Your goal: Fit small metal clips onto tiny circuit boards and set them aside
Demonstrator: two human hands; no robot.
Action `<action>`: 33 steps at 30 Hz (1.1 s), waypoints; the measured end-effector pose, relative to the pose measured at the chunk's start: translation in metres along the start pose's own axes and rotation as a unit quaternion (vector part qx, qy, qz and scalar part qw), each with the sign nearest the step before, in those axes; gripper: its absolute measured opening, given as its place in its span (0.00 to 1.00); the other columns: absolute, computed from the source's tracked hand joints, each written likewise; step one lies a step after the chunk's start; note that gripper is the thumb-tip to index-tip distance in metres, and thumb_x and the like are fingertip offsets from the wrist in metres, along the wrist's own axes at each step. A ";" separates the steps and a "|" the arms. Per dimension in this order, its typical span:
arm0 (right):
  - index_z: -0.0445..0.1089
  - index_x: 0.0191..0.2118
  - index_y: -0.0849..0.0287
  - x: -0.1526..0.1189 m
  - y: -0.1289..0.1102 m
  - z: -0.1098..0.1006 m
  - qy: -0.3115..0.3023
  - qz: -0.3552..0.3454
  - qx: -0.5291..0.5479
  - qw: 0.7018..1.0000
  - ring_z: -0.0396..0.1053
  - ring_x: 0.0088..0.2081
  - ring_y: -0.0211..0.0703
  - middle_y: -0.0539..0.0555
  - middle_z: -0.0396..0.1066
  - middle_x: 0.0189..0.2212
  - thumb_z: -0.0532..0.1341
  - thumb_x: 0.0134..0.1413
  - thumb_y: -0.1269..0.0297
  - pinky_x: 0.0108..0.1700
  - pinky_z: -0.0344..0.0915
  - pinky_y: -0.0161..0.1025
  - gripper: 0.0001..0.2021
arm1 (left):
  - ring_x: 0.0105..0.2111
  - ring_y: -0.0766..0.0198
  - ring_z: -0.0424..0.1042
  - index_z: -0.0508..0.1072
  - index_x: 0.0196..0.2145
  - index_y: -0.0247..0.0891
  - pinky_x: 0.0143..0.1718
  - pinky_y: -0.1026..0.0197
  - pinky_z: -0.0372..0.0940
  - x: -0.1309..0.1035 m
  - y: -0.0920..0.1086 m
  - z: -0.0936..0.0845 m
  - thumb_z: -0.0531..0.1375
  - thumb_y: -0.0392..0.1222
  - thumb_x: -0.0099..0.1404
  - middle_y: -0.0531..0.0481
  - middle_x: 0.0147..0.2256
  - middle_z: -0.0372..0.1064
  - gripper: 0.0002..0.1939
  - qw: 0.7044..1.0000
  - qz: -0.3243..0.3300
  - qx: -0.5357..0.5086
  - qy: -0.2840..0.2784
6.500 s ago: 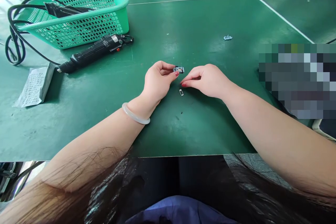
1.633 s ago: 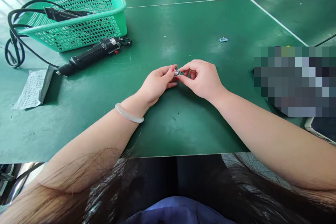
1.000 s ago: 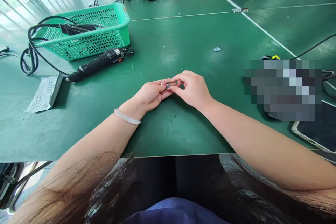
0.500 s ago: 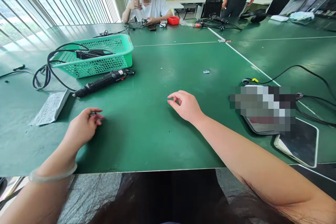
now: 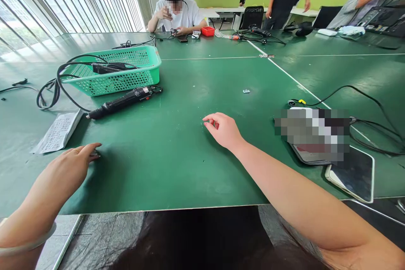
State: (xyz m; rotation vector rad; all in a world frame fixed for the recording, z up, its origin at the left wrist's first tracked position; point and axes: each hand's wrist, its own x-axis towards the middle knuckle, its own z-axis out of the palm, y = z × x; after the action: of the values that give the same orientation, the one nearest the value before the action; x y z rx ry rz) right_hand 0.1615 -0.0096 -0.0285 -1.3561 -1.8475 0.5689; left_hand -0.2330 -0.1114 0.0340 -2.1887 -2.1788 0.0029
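Note:
My left hand (image 5: 68,166) is low over the near left of the green table, palm down. Its fingers are closed around something small and dark with a shiny edge, mostly hidden beneath them, so its kind is unclear. A folded sheet of paper with writing (image 5: 58,133) lies just beyond that hand. Behind the paper rests a black electric screwdriver (image 5: 125,102) with a cable. My right hand (image 5: 223,128) rests near the table's middle, fingers loosely bent, thumb and forefinger slightly apart, and nothing shows between them. Past it lies a tiny pale piece (image 5: 246,91).
A green plastic basket (image 5: 123,80) holding a black adapter and cables stands at left. On the right are a blurred-out device (image 5: 313,130), a phone-like slab (image 5: 352,173) and black cables (image 5: 378,124). Across the table (image 5: 177,168) sits a person (image 5: 177,8) beside a red tray (image 5: 208,31).
My left hand has moved left and toward me, turning palm down with the small thing still in its fingers. My right hand has stayed nearly in place. The view has tilted up slightly.

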 end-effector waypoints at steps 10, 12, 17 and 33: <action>0.78 0.40 0.57 0.001 0.001 0.000 -0.001 0.006 0.009 1.000 0.62 0.28 0.38 0.52 0.71 0.31 0.60 0.59 0.67 0.37 0.63 0.41 0.09 | 0.27 0.50 0.69 0.72 0.38 0.50 0.30 0.61 0.53 0.007 -0.014 0.003 0.55 0.58 0.64 0.51 0.28 0.74 0.13 0.993 -0.115 -0.027 0.010; 0.78 0.40 0.58 0.001 0.000 0.000 -0.002 0.007 0.009 1.000 0.62 0.28 0.38 0.52 0.71 0.31 0.60 0.59 0.67 0.37 0.63 0.40 0.09 | 0.27 0.52 0.68 0.72 0.38 0.50 0.30 0.61 0.53 0.006 -0.015 0.004 0.54 0.58 0.65 0.52 0.27 0.74 0.13 0.993 -0.113 -0.021 0.011; 0.78 0.40 0.58 0.001 -0.002 -0.001 -0.005 0.009 0.012 1.000 0.62 0.28 0.38 0.51 0.70 0.30 0.60 0.59 0.67 0.37 0.63 0.40 0.09 | 0.30 0.53 0.70 0.74 0.40 0.51 0.31 0.62 0.55 0.006 -0.018 0.003 0.53 0.58 0.67 0.52 0.31 0.78 0.15 0.996 -0.094 0.004 0.005; 0.78 0.38 0.57 0.001 -0.001 -0.002 -0.003 0.003 0.013 1.000 0.61 0.27 0.38 0.51 0.70 0.30 0.61 0.58 0.67 0.35 0.62 0.40 0.08 | 0.44 0.46 0.75 0.80 0.40 0.52 0.41 0.54 0.63 -0.001 -0.005 -0.007 0.66 0.54 0.56 0.53 0.33 0.79 0.15 0.943 -0.248 -0.221 0.018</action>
State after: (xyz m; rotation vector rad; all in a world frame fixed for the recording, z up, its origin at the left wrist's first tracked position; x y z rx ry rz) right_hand 0.1629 -0.0093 -0.0262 -1.3434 -1.8356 0.5986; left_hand -0.2381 -0.1125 0.0410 -1.6979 -2.8609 -0.5950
